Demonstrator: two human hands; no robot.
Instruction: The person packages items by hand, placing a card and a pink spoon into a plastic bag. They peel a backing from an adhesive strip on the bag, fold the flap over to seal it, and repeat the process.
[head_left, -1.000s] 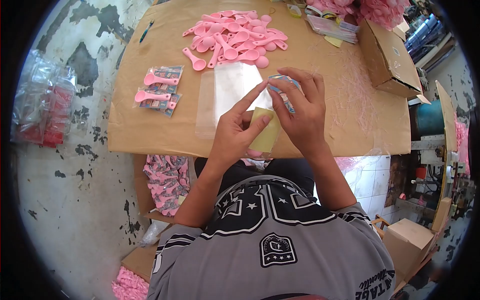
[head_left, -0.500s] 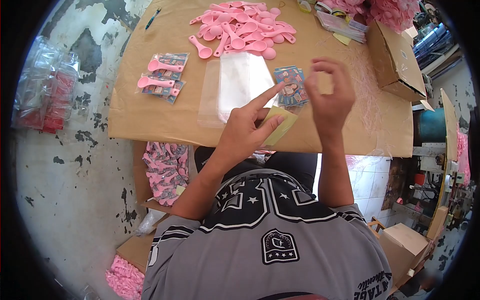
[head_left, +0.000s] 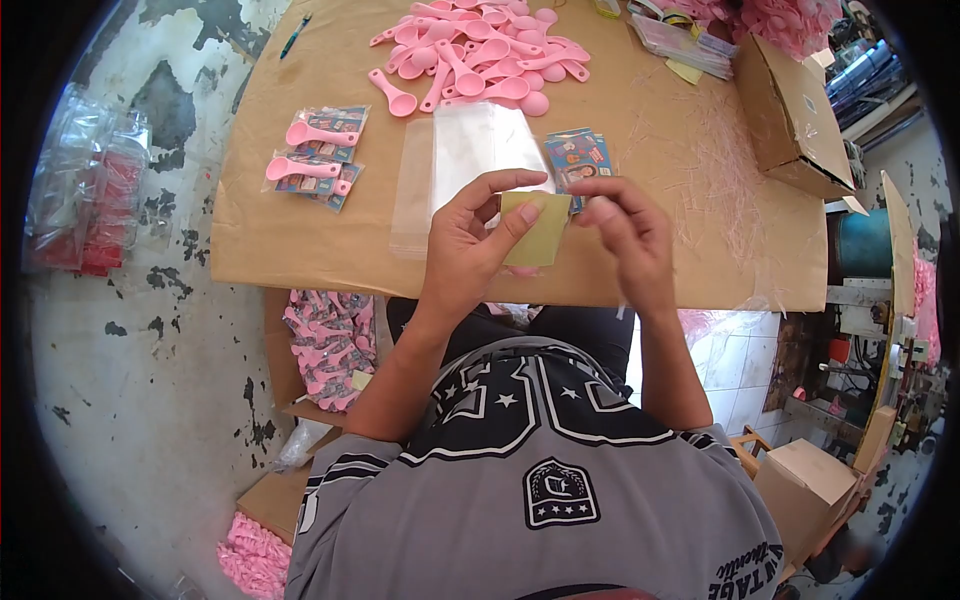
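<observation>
My left hand (head_left: 468, 243) pinches a yellow-green sheet (head_left: 538, 232) between thumb and fingers, above the near edge of the cardboard-covered table (head_left: 300, 240). My right hand (head_left: 625, 235) is just to the right of the sheet, fingertips drawn together near its edge; whether they hold anything is unclear. Behind the hands lie a stack of clear plastic bags (head_left: 455, 160) and a small pile of printed cards (head_left: 575, 155).
A heap of pink spoons (head_left: 480, 55) lies at the far side. Two bagged spoons with cards (head_left: 315, 160) rest at the left. A cardboard box (head_left: 795, 120) stands at the right. A box of packed spoons (head_left: 330, 355) sits below the table on the left.
My right hand lifted away to the right, then came back down beside the yellow-green sheet. My left hand curled its index finger onto the sheet's top.
</observation>
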